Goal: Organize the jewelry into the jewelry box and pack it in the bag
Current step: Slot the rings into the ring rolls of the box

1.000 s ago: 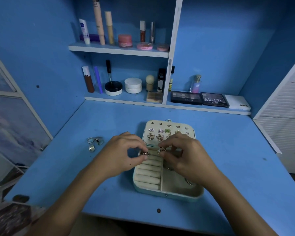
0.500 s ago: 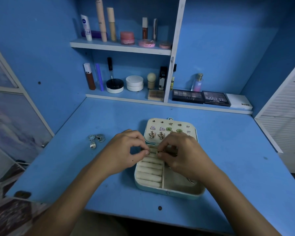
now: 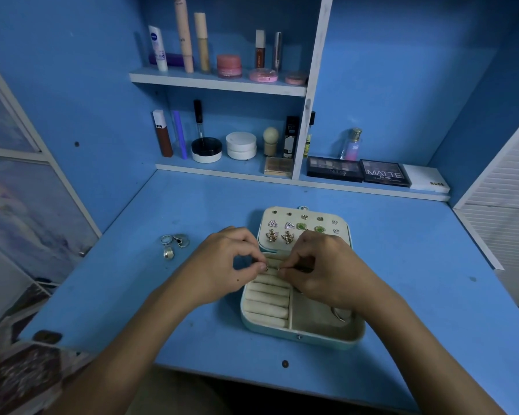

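Observation:
An open pale jewelry box (image 3: 300, 335) lies on the blue desk (image 3: 417, 295), its lid laid back with several earrings (image 3: 288, 232) pinned in it. Cream ring rolls (image 3: 268, 301) fill the left half of the base. My left hand (image 3: 222, 271) and my right hand (image 3: 321, 271) meet over the top rolls, each pinching a small ring; the rings are mostly hidden by my fingertips. A metal piece (image 3: 339, 314) lies in the right compartment. Three silver rings (image 3: 173, 244) sit loose on the desk to the left.
Two shelves (image 3: 216, 83) at the back hold cosmetics tubes, jars and eyeshadow palettes (image 3: 384, 172). A white louvred panel (image 3: 504, 205) stands at the right, a framed panel at the left. The desk's front edge runs just below the box.
Both hands have lowered the rings they pinch down onto the top ring rolls and drawn closer together. The box and the loose rings have not moved.

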